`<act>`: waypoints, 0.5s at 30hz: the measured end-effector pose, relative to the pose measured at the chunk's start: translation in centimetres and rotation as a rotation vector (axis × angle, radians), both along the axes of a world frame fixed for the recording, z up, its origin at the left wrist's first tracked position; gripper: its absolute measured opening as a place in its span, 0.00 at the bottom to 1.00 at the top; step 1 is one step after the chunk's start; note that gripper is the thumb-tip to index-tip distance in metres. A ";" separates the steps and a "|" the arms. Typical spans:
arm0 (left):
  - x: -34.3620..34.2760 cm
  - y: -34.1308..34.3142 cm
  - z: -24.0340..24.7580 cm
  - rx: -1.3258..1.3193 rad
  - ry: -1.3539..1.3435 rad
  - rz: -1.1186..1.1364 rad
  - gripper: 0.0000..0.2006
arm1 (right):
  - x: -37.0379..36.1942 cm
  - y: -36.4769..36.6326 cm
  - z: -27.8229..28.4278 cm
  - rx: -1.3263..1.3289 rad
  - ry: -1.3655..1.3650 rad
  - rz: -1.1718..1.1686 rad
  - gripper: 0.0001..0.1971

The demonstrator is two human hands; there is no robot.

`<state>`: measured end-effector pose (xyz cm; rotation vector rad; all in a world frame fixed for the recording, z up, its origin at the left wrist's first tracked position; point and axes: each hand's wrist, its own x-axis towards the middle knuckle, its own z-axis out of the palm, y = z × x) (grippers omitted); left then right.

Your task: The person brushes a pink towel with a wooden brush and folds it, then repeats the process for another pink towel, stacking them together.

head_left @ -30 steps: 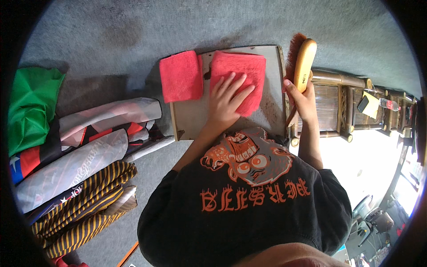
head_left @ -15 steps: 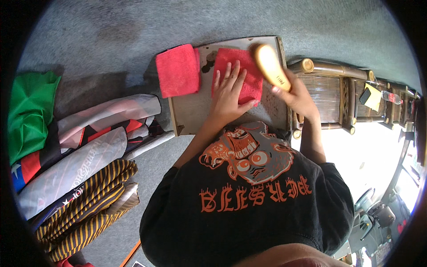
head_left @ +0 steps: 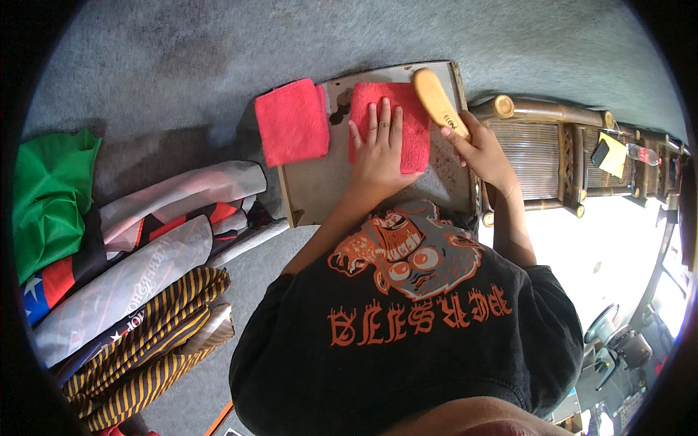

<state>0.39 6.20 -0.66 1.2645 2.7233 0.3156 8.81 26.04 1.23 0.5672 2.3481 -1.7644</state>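
Note:
A folded red towel (head_left: 414, 134) lies on a worn, stained small tabletop (head_left: 320, 190) in front of me. My left hand (head_left: 378, 156) rests flat on this towel, fingers stretched out and slightly apart. My right hand (head_left: 491, 156) is closed round the lower end of a curved light-wood brush (head_left: 435, 98). The brush tilts up and left, with its broad end over the towel's right edge. Its bristles face away and are hardly seen; whether they touch the towel I cannot tell. Another folded red towel (head_left: 292, 123) lies at the tabletop's left edge, partly overhanging it.
Several cloths hang at the left: a green one (head_left: 54, 196), pale sheer ones (head_left: 145, 283) and a black-and-yellow striped one (head_left: 174, 305). A bamboo bench (head_left: 534, 160) extends to the right, holding a phone (head_left: 600, 153), yellow paper (head_left: 613, 155) and a bottle (head_left: 643, 155).
The brush has swung slightly to a steeper tilt and is less blurred. My right hand has shifted a little. My left hand stays on the towel, its fingers turned slightly more upright.

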 end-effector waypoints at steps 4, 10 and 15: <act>-0.2 1.0 1.4 -0.123 -0.091 0.038 0.61 | -0.4 -0.8 -0.4 -0.337 -0.030 -0.244 0.23; -1.5 0.4 0.9 0.037 -0.091 -0.061 0.60 | -1.3 -4.1 -5.0 -0.558 0.047 -0.399 0.17; -3.0 -1.3 -1.8 0.214 -0.042 -0.139 0.50 | -2.0 -4.7 -6.0 -0.483 0.135 -0.469 0.15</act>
